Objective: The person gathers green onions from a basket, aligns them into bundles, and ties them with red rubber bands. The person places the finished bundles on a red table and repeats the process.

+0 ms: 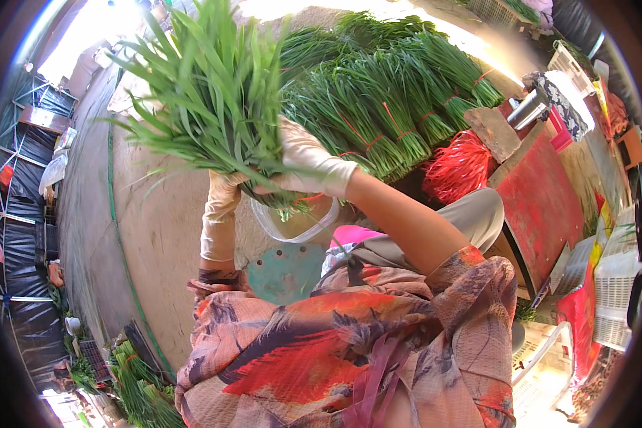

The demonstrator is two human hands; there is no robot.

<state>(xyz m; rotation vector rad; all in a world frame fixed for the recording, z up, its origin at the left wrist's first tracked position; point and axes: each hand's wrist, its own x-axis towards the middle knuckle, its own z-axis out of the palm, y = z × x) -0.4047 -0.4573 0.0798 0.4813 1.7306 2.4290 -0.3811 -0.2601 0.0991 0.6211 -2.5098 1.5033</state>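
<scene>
A bunch of long flat green leaves, likely garlic chives, is held up before me with its tips pointing away. My left hand, in a pale glove, grips its left side near the base. Around the right side closes my right hand, gloved too. A red tie shows near the cut ends, partly hidden by the hands. Just beyond my right hand lie several bundled chives, bound with red ties, in rows. Red plastic strips hang in a heap to their right.
Below the held bunch are a clear plastic rim and a teal panel with holes. To the right stand a red board, a stone block and a metal cup. A green line crosses the floor. More chives lie lower left.
</scene>
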